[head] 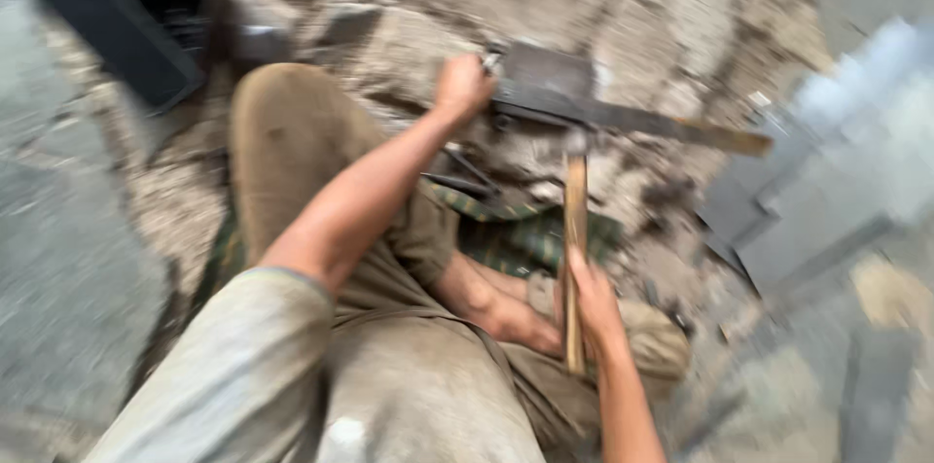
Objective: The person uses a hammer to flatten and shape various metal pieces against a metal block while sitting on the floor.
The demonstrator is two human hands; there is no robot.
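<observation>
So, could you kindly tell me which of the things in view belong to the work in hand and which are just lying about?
In use:
- left hand gripping the dark metal strip
- right hand holding the wooden-handled hammer, head by the strip

Lying about:
- black tray, upper left
- grey metal sheets, right
- checked cloth under the legs
- rubble floor

Even daylight, heavy motion blur

My right hand (592, 302) grips a hammer (575, 249) with a pale, matt wooden handle; my left hand (462, 86) holds a dark, dull metal strip (623, 116) over rough, dusty stone ground (681, 16).
</observation>
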